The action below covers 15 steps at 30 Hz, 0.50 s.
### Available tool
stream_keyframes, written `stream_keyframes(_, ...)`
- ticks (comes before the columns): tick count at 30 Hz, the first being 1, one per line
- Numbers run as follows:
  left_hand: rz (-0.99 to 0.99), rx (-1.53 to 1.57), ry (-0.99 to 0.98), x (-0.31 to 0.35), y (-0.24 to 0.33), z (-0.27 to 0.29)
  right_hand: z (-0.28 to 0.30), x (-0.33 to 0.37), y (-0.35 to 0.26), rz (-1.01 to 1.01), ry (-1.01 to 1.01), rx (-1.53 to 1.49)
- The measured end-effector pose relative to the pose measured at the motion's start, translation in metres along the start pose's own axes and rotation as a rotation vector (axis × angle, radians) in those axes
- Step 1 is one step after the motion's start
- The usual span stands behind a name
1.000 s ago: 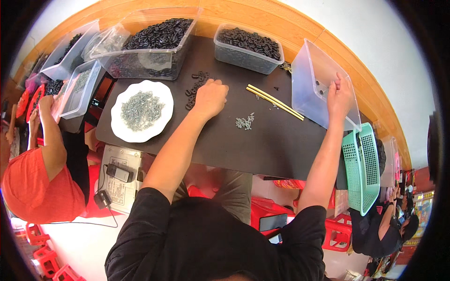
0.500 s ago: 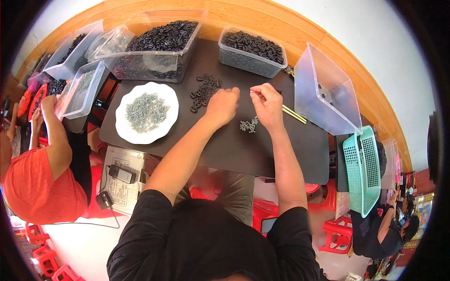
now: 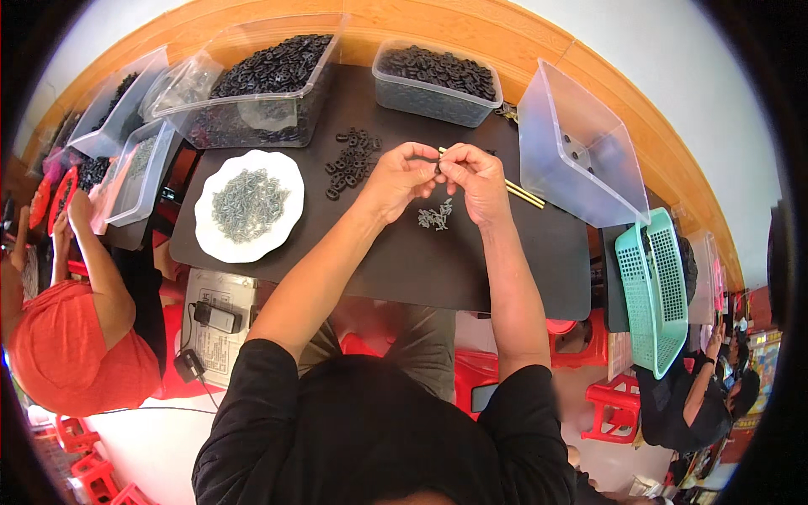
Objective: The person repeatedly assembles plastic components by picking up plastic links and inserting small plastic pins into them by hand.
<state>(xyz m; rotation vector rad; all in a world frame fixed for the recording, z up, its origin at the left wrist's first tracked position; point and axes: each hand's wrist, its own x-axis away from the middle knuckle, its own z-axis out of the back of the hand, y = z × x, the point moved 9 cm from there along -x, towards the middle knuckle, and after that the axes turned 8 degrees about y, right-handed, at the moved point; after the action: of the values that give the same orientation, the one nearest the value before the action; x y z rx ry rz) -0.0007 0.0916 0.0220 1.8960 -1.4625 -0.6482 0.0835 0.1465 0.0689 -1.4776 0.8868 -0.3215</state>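
My left hand [image 3: 394,180] and my right hand [image 3: 480,185] meet fingertip to fingertip above the dark table. A small black part [image 3: 438,167], mostly covered by fingers, is pinched in my left hand. My right thumb and forefinger close against it; whatever they pinch is too small to make out. Just below lies a little heap of metal screws [image 3: 435,215]. Loose black oval parts [image 3: 352,160] are scattered left of my hands. Further left, a white scalloped plate [image 3: 210,240] carries a larger pile of screws [image 3: 250,207].
Along the back stand a large clear bin [image 3: 313,109] and a smaller tub [image 3: 396,94], both full of black parts. At right are yellow sticks [image 3: 523,195], a clear bin [image 3: 547,160] holding few parts and a green basket [image 3: 637,311]. A person in red [image 3: 84,337] works at left.
My left hand has turned and moved slightly right, away from the loose black parts. Its fingertips now meet those of my right hand around a black part. The whole view has shifted slightly.
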Motion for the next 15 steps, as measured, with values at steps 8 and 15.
stream_keyframes(8, -0.437, -1.425, 0.1, 0.002, 0.003, -0.033, 0.05, -0.005, -0.009, -0.036, 0.293, -0.103)
stream_keyframes(15, -0.241, -1.788, -0.034, -0.015, -0.026, -0.044, 0.078, -0.007, -0.002, -0.027, 0.402, -0.138)
